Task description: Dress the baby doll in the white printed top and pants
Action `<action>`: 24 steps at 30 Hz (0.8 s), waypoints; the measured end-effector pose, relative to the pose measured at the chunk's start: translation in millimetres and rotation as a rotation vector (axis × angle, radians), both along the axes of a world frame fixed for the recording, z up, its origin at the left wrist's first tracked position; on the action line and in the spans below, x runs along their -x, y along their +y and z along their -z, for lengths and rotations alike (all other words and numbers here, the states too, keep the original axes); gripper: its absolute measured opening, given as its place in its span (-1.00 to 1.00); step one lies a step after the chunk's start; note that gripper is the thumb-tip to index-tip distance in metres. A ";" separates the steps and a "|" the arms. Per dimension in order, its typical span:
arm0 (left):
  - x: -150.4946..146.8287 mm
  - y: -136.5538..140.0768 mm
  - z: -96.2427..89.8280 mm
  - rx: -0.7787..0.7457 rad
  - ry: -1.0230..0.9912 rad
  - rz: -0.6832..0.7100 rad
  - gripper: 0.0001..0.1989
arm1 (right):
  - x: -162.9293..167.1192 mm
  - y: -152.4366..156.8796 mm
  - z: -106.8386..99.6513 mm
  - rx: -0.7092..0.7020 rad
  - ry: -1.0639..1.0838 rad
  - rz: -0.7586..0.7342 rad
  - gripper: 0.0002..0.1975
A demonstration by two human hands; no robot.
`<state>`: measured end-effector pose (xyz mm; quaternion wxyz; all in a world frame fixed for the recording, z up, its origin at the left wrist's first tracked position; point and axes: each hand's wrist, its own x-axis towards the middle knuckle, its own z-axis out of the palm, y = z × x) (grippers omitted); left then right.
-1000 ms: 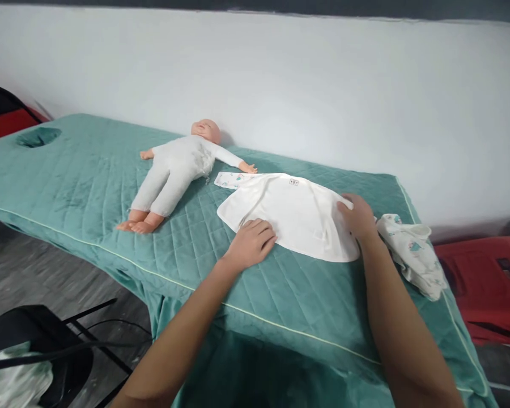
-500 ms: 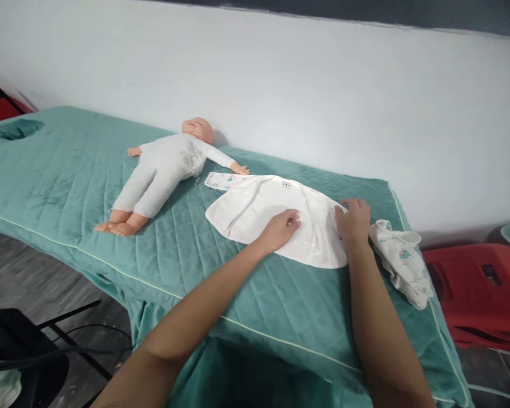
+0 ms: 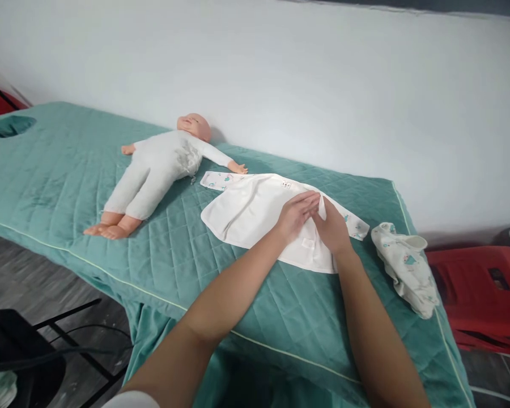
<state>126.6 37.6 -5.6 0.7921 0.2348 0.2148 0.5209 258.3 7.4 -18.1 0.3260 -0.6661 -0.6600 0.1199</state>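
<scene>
A white baby shirt (image 3: 255,218) lies spread with its plain inside up, its patterned sleeves reaching out to both sides. My left hand (image 3: 297,216) rests on the right half of the shirt, fingers stretched out side by side toward my right hand. Pinched in my right hand (image 3: 333,225) is a small raised fold of the shirt near its right shoulder; the fingertips are partly hidden. The two hands meet at that fold. To the left, a baby doll (image 3: 153,164) with a white cloth body lies on its back, one hand close to the left sleeve.
A green quilted cover (image 3: 187,243) lies over the bed, which has a face hole (image 3: 8,126) at the far left. Crumpled patterned baby clothing (image 3: 406,266) sits near the right edge. A red chair (image 3: 480,283) stands beyond, and a white wall (image 3: 323,96) runs behind.
My right hand has moved left from the sleeve, uncovering it, and now lifts a fold of the shirt. My left hand has moved up and right to meet it, fingers straightened.
</scene>
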 end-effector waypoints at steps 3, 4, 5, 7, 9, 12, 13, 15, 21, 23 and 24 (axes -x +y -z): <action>2.4 1.0 -0.5 -0.043 -0.067 -0.022 -0.78 | 2.7 -2.5 -5.4 0.065 0.008 0.121 -0.46; 2.4 1.9 0.0 -0.044 -0.068 -0.033 -0.79 | 3.4 -3.0 -6.8 0.067 0.002 0.151 -0.47; 2.2 2.8 0.7 -0.032 -0.051 -0.051 -0.80 | 4.1 -3.4 -7.9 0.066 -0.001 0.168 -0.47; 1.5 4.4 2.2 0.017 0.018 -0.100 -0.82 | 5.6 -4.0 -9.7 0.058 0.000 0.180 -0.48; 0.7 4.8 3.3 0.059 0.075 -0.135 -0.83 | 7.3 -4.5 -11.3 0.048 -0.001 0.186 -0.49; 0.3 3.2 3.8 0.057 0.074 -0.066 -0.80 | 9.2 -5.6 -13.5 0.027 0.002 0.173 -0.50; 0.2 2.3 3.8 0.048 0.066 -0.028 -0.79 | 9.4 -5.9 -14.0 0.019 0.008 0.163 -0.50; 0.3 0.5 3.5 0.029 0.059 0.032 -0.77 | 9.1 -6.5 -14.7 0.004 0.022 0.152 -0.47; 0.8 0.0 2.0 -0.042 0.082 0.046 -0.67 | 8.5 -6.5 -15.5 -0.008 0.013 0.147 -0.47; -0.3 1.8 2.7 -0.107 0.119 0.045 -0.63 | 9.7 -6.6 -15.9 -0.008 0.003 0.135 -0.48; -1.4 2.9 3.5 -0.140 0.153 0.044 -0.63 | 10.4 -6.7 -16.1 -0.005 -0.002 0.135 -0.49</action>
